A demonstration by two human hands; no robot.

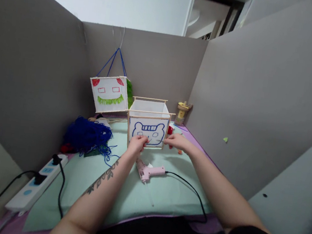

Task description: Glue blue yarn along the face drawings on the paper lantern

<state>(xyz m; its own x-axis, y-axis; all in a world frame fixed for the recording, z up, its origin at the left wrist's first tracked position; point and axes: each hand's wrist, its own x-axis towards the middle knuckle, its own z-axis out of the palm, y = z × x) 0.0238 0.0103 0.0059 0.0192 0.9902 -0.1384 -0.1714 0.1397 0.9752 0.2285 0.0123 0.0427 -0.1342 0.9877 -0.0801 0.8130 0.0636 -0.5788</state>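
White paper lantern cube (148,123) upright on the counter (122,189), front panel with blue bear face. Left hand (137,144) pinching its lower front edge, right hand (177,141) steadying the right corner stick. Best pressed evenly, clear of pink glue gun (148,171).

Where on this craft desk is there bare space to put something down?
The green mat is bare between the power strip and the glue gun, and again in front of the gun's cord. It is crowded farther back: blue yarn, the paper box under the left hand and right hand, and the hanging box.
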